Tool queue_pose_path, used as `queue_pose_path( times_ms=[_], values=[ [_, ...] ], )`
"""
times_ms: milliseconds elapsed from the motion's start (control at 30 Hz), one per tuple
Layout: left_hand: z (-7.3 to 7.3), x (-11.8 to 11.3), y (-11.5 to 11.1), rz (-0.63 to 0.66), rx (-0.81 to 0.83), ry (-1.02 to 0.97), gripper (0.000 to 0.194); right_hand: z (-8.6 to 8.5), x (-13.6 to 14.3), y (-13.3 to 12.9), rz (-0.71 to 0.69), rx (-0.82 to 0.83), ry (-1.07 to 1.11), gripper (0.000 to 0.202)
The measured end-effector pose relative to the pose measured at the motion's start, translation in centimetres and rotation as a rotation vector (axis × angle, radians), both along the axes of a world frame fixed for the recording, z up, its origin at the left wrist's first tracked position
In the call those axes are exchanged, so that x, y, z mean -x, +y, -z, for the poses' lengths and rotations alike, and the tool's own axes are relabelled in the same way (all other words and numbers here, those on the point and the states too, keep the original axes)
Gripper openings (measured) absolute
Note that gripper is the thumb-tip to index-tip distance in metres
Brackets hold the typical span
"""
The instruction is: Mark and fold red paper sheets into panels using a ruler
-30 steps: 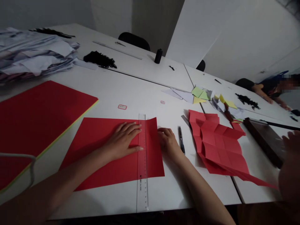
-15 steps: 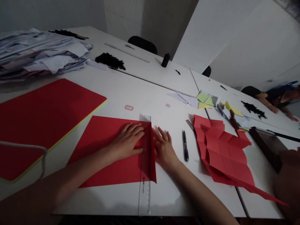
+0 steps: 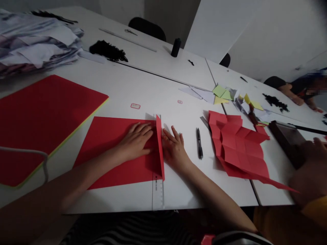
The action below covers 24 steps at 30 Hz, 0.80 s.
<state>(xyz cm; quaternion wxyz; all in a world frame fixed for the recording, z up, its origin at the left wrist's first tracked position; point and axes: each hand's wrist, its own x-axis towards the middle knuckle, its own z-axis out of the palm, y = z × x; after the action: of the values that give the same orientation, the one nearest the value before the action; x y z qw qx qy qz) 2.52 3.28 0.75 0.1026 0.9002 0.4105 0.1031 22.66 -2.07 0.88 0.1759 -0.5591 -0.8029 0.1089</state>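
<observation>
A red sheet [image 3: 112,136] lies on the white table, its right edge folded up into a narrow standing flap. Under that flap a clear ruler [image 3: 157,194] runs front to back, on top of the sheet. My left hand [image 3: 136,140] presses flat on the sheet and ruler, left of the fold, fingers spread. On the right side, my right hand [image 3: 175,148] touches the raised flap with its fingers apart. A black pen [image 3: 199,144] lies to the right of my right hand.
Creased red paper [image 3: 242,146] lies at right, near another person's hand [image 3: 310,170]. Larger red sheets [image 3: 51,119] are at left, below a paper pile [image 3: 38,44]. Black cord [image 3: 108,51], a black spool [image 3: 176,47] and paper scraps [image 3: 222,92] sit farther back.
The flap at the sheet's right edge stands more upright, with my right hand's fingers against it. My left hand stays on the sheet. The view has tilted down.
</observation>
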Motion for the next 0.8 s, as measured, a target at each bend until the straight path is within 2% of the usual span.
queue_pose_path(
  times_ms=[267,600,700,800],
  values=[
    [-0.1,-0.3,0.2,-0.002,-0.012,0.046,0.046,0.0,-0.4,-4.8,-0.005,0.006,0.022,0.059],
    [-0.1,-0.1,0.3,0.007,0.002,0.053,0.053,-0.6,-1.1,-12.9,-0.077,0.054,-0.005,0.061],
    [0.1,-0.1,0.3,0.008,0.009,0.018,0.054,-0.9,-2.3,-13.0,-0.101,0.113,0.062,0.052],
    [0.4,0.0,0.3,0.004,-0.002,0.002,0.054,-1.1,-3.7,-10.6,-0.068,0.114,0.164,0.033]
  ],
)
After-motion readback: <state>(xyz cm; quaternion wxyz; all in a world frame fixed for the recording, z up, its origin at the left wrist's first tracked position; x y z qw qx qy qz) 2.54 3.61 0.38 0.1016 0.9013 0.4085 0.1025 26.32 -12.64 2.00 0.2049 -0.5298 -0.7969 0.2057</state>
